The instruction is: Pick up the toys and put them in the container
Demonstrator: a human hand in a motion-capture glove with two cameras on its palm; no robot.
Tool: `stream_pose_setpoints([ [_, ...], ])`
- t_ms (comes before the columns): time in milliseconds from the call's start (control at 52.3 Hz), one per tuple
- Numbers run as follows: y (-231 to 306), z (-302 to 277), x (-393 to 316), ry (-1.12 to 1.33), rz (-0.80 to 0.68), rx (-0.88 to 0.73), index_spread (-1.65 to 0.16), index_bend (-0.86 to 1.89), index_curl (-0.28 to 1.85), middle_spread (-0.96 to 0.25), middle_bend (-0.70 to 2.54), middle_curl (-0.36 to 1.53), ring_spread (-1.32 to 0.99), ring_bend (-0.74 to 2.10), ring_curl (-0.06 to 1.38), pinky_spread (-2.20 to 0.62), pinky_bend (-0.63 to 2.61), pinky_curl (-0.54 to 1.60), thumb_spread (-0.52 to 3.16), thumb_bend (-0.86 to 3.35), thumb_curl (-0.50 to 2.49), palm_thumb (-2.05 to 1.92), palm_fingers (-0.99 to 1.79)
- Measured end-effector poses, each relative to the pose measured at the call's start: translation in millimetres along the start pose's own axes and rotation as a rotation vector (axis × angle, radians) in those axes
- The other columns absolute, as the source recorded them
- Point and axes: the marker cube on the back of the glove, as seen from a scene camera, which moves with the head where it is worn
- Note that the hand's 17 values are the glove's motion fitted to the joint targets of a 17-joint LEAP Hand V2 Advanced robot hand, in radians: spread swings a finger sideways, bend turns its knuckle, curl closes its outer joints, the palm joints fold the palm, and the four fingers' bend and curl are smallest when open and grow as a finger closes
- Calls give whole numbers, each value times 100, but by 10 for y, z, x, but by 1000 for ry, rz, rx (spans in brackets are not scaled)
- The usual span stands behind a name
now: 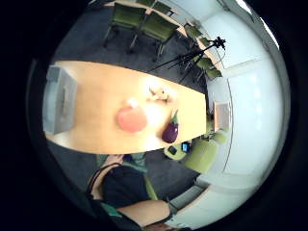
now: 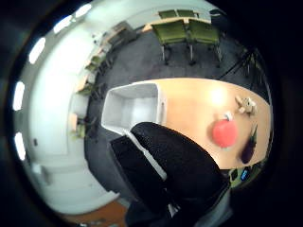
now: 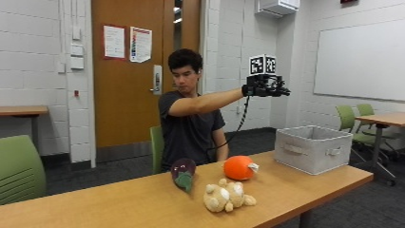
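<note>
Three toys lie on the wooden table [image 3: 126, 204]: a purple eggplant plush [image 3: 183, 173], an orange round plush [image 3: 239, 167] and a tan stuffed animal [image 3: 226, 196] near the front edge. The grey fabric container [image 3: 313, 148] stands at the table's right end, with nothing visible inside [image 2: 132, 106]. My gloved right hand [image 3: 265, 89] is raised high above the table, between the toys and the container, holding nothing. Its black fingers [image 2: 175, 165] look relaxed. From the palm I look down on the orange plush [image 1: 131, 119], eggplant [image 1: 170, 131], stuffed animal [image 1: 159, 94] and container [image 1: 58, 100].
A green chair [image 3: 19, 171] stands at the left, another behind the seated person. More green chairs [image 3: 354, 121] and a second table [image 3: 386, 118] are at the right. A camera tripod [image 1: 192, 57] stands on the floor beyond the table.
</note>
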Motion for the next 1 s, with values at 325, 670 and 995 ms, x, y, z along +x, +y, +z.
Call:
stream_pose_setpoints([
  [325,42,32,124,12,5,13,-21,18,19,-8,26,17,-25,19,8,-10,43,20,96,-10,2,-15,10],
  [670,292,216,849,93,39,28,-23,18,27,-9,27,26,-29,20,14,-12,44,26,106,-10,3,-16,6],
  [995,316,1418,1511,36,61,-58,-25,18,33,-11,27,31,-31,19,19,-11,43,30,106,-9,6,-14,3],
])
